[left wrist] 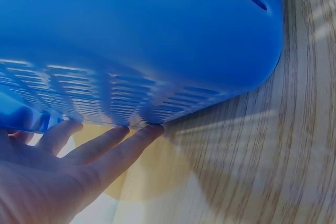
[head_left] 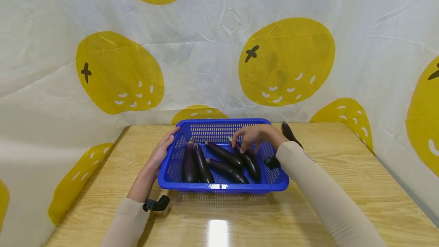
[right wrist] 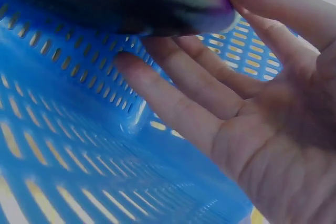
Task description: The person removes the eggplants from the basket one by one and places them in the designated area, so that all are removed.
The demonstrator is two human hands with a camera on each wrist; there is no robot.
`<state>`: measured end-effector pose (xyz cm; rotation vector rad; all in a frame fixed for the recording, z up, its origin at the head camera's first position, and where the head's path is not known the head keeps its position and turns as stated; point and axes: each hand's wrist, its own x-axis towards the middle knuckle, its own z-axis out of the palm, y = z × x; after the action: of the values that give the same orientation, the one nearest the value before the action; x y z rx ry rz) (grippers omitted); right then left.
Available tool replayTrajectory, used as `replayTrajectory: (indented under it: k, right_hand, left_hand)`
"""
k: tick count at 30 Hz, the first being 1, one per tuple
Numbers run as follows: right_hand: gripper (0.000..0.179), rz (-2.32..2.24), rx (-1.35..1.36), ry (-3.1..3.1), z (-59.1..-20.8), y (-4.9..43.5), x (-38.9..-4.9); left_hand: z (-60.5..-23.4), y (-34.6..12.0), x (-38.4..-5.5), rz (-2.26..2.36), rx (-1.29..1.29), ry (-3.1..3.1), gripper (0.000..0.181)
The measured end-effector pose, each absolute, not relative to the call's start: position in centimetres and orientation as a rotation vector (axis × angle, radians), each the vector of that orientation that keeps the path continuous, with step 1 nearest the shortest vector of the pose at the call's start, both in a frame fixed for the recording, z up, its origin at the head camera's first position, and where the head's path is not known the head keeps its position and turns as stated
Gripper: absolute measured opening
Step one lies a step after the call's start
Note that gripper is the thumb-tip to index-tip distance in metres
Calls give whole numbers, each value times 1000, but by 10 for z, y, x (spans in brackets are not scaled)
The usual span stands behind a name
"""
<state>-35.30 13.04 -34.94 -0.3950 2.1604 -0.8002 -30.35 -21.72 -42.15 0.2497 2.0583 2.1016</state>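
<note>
Head view, nearest first: a patch of glare shines on the wooden table (head_left: 185,226), two pale sleeves (head_left: 127,220) reach in from below, and a dark band (head_left: 156,204) sits at one wrist. Just beyond, the left hand (head_left: 162,153) rests along the side of a blue basket (head_left: 185,186), and here the left wrist view adds what the head view hides: fingers (left wrist: 121,156) apart and nearly straight, tips on the slotted outer wall. Into the basket now, where only the head view gives the full count, five eggplants (head_left: 202,165): two side by side at the left, two slanting across the middle, one at the right. Over the stem end of that last one is the right hand (head_left: 253,137), bent down at the wrist; the right wrist view shows the palm side, thumb touching the end, the other fingers spread apart behind it. Whether they clamp it, I cannot tell. Out past the right sleeve, a sixth eggplant (head_left: 289,130) lies partly hidden on the table, and farthest back hangs a white cloth (head_left: 202,75) printed with yellow fruit (head_left: 291,75).
</note>
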Motion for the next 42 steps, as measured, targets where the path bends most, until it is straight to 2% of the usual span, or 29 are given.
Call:
replayTrajectory:
  k: [6,16,42]
  right_hand:
    - [47,-847,-459,2162,-355,134,-357]
    - [38,-956,-480,2185,-358,136,-361]
    - [38,-1249,-730,2197,-327,155,-346]
  left_hand:
    - [-422,-218,-303,2096,237,2061,46]
    - [-421,-217,-303,2100,251,2041,47]
    - [-421,-219,-300,2083,235,2075,46]
